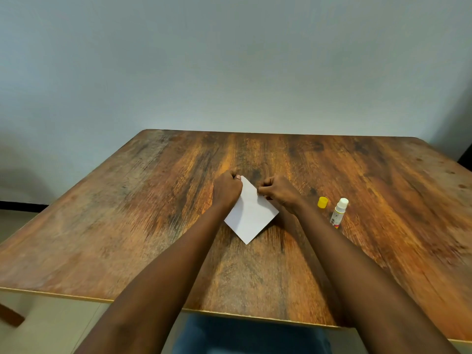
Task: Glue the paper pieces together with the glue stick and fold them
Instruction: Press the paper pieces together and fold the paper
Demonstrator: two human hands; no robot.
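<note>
With the uncapped glue stick (pixel 339 212) and its yellow cap (pixel 322 202) set aside just right of the right hand (pixel 281 191), gluing looks done and folding under way, as it and the left hand (pixel 227 190), fingers curled, pinch the far edges of the white paper (pixel 251 215) lying between them on the table (pixel 127 226).

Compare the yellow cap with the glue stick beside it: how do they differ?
The cap is plain yellow; the glue stick is white with a printed label. The cap is short and squat; the glue stick is much longer. Both rest on the table, apart, right of the paper.
</note>
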